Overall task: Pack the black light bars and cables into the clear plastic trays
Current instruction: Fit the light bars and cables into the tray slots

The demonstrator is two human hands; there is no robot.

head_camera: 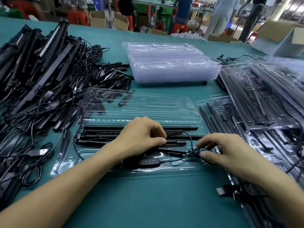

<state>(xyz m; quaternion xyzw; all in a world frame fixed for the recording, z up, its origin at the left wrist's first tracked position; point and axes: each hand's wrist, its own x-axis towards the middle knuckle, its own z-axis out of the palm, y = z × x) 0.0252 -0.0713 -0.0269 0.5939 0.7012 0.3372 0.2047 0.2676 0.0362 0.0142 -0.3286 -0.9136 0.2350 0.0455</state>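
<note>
Black light bars [102,134] sit in the clear tray [181,169] under the left hand [139,137], whose fingers [162,141] pinch one bar's end, likely to seat it; the right hand [220,148] pinches the cable [190,140] loop.

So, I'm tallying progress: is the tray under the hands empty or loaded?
Loaded: black light bars lie in the tray, a cable controller along its front.

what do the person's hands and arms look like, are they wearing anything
Both the left hand and right hand are bare: no gloves, rings or watch show. The forearms are bare too, with no sleeve in view up to the frame edge. The visible nails are short.
</note>
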